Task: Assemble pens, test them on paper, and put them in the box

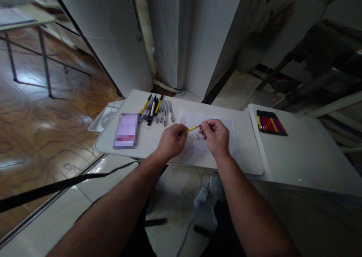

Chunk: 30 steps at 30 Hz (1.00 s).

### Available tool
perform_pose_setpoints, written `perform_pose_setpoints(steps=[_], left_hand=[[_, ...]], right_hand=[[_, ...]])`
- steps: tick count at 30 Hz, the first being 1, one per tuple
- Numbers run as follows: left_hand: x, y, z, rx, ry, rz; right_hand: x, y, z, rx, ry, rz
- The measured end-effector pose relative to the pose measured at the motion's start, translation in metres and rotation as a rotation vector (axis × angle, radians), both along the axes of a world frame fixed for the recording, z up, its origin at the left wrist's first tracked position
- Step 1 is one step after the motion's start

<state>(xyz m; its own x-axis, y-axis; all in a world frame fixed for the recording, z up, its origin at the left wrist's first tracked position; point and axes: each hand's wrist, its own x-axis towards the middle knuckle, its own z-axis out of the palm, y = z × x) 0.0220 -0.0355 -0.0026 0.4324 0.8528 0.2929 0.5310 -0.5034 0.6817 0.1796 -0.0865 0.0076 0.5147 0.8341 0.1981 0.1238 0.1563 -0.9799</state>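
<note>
The yellow pen juts from the left hand toward the right hand.

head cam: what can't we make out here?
All in the head view:
Left end of the yellow pen: covered by the left hand.
What the right hand holds, if anything, near the pen's tip: too small and blurred.
Writing on the paper: too small, partly covered by the hands.
Surface of the pale purple item: pixelated.
Exact count of the loose pens: they overlap.
Table at upper left: cut off by the frame edge.
</note>
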Motion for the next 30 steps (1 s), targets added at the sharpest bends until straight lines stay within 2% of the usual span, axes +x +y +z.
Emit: perform_pose_setpoints(steps=[13,22,25,30], left_hand=[[-0.0004,-0.0012,0.0023,-0.01,-0.026,-0.024],[-0.0009,-0.0019,0.0029,-0.003,-0.017,-0.006],[-0.001,-0.0025,0.0037,0.003,-0.019,0.009],[0.0005,-0.0044,0.0052,-0.026,-0.029,-0.054]], right_hand=[[-0.0023,-0.0006,0.0025,0.025,0.138,0.087],[-0.0041,-0.0017,0.0035,-0.028,-0.072,0.007],[-0.003,-0.0001,0.0021,-0.054,-0.011,0.004],[-0.0021,0.0025,-0.0006,-0.062,0.116,0.009]])
